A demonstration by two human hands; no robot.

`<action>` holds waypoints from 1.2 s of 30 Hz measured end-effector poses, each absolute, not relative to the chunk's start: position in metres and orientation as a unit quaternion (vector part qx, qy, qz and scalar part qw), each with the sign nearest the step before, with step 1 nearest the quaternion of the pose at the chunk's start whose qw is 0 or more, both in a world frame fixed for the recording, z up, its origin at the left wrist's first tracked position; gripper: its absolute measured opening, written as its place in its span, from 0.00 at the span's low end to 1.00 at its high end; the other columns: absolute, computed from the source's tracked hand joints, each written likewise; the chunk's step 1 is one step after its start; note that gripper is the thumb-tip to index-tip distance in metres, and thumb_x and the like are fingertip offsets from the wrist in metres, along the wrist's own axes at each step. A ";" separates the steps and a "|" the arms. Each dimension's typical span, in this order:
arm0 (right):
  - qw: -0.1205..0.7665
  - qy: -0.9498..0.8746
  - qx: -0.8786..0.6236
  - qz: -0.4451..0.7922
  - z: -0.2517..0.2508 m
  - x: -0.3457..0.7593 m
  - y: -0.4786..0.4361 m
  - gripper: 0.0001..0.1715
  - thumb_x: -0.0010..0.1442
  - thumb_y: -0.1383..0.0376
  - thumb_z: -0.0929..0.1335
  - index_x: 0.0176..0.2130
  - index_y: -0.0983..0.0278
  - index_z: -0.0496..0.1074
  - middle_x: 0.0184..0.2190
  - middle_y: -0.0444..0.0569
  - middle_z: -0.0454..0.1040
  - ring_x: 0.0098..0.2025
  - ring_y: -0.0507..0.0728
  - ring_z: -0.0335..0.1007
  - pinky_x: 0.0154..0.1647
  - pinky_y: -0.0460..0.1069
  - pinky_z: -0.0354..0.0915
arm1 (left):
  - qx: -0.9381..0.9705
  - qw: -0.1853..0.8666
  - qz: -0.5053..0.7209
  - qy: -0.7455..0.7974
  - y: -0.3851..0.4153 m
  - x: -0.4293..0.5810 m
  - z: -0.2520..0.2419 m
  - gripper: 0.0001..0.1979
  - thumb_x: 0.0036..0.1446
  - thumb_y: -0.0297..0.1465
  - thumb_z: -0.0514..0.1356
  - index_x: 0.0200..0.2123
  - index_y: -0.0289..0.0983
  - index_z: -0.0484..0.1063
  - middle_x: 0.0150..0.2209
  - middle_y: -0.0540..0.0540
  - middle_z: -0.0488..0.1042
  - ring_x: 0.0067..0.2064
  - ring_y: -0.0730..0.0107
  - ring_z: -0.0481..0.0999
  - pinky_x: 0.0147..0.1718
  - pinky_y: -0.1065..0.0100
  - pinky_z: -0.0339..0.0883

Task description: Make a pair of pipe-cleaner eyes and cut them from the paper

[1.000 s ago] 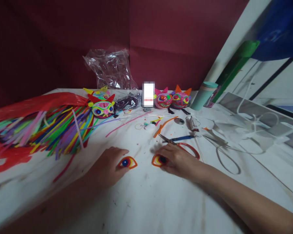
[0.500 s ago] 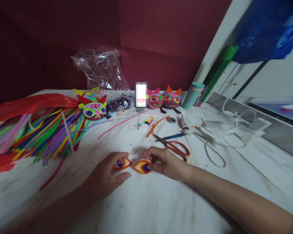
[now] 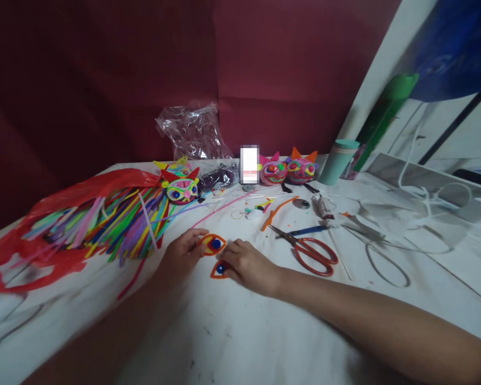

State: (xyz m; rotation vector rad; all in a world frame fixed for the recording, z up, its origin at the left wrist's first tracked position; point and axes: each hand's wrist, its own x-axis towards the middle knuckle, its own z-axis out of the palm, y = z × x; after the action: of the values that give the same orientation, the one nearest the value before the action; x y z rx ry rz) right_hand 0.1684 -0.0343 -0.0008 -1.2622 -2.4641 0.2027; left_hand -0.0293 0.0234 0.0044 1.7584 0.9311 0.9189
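Observation:
Two eye-shaped pieces with orange rims and blue centres are at my hands. My left hand (image 3: pixel 183 252) pinches the left end of the upper eye piece (image 3: pixel 214 244), whose blue dot faces up. Below it, the lower eye piece (image 3: pixel 219 269) has its right side covered by the fingers of my right hand (image 3: pixel 246 264), which are closed on it. The two pieces are close together, one above the other. Red-handled scissors (image 3: pixel 310 251) lie with blades open to the right of my right hand.
Colourful fuzzy sticks (image 3: pixel 116 224) lie on a red plastic bag (image 3: pixel 76 195) at the left. Decorated heads (image 3: pixel 180 187), a bright phone-like screen (image 3: pixel 249 166) and a green cup (image 3: pixel 339 163) stand behind. White cables (image 3: pixel 388 264) and an orange strip (image 3: pixel 278 211) lie on the table.
The view has shifted, so the scene sits further right at the back. The eye pieces have gone from side by side to one above the other, and both blue centres now show.

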 end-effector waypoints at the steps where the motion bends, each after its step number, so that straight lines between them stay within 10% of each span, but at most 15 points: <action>1: 0.173 -0.878 -0.443 0.059 -0.002 0.171 -0.036 0.12 0.59 0.67 0.66 0.45 0.66 0.72 0.39 0.55 0.72 0.43 0.61 0.64 0.45 0.55 0.62 | 0.721 0.446 0.366 0.384 0.022 -0.029 0.003 0.16 0.55 0.37 0.58 0.45 0.36 0.67 0.32 0.49 0.75 0.34 0.68 0.75 0.35 0.67 0.66; 7: 0.171 -0.855 -0.487 0.047 -0.003 0.225 -0.063 0.08 0.59 0.70 0.64 0.37 0.65 0.73 0.33 0.53 0.72 0.39 0.58 0.66 0.42 0.53 0.63 | 0.782 0.338 0.241 0.465 0.009 -0.022 0.005 0.14 0.54 0.35 0.54 0.42 0.37 0.71 0.18 0.56 0.64 0.21 0.72 0.65 0.21 0.71 0.56; 13: 0.230 -0.826 -0.506 0.089 0.006 0.243 -0.073 0.11 0.58 0.72 0.63 0.39 0.65 0.73 0.37 0.55 0.73 0.43 0.59 0.67 0.44 0.53 0.65 | 0.880 0.084 0.246 0.399 0.007 -0.022 0.007 0.10 0.51 0.29 0.53 0.34 0.37 0.74 0.34 0.43 0.76 0.40 0.58 0.73 0.42 0.57 0.66; 18: 0.205 -0.863 -0.441 0.136 0.009 0.241 -0.074 0.28 0.51 0.73 0.67 0.53 0.65 0.67 0.53 0.56 0.67 0.55 0.61 0.60 0.55 0.57 0.58 | 0.909 0.105 0.224 0.335 0.010 -0.020 0.000 0.12 0.50 0.29 0.56 0.39 0.35 0.72 0.39 0.41 0.76 0.42 0.58 0.73 0.43 0.56 0.67; 36: 0.394 -0.654 -0.629 0.145 0.022 0.267 -0.076 0.12 0.57 0.69 0.60 0.36 0.65 0.72 0.29 0.48 0.74 0.27 0.53 0.68 0.30 0.47 0.65 | 0.890 0.134 0.178 0.398 0.004 -0.024 0.014 0.14 0.57 0.34 0.50 0.38 0.37 0.73 0.37 0.44 0.76 0.40 0.61 0.75 0.40 0.62 0.68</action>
State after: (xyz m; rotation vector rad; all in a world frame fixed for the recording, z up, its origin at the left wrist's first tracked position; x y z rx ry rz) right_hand 0.2668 -0.0761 0.0220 -1.5957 -1.6588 0.3685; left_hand -0.0240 0.0045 0.0142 2.5797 1.1522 0.5166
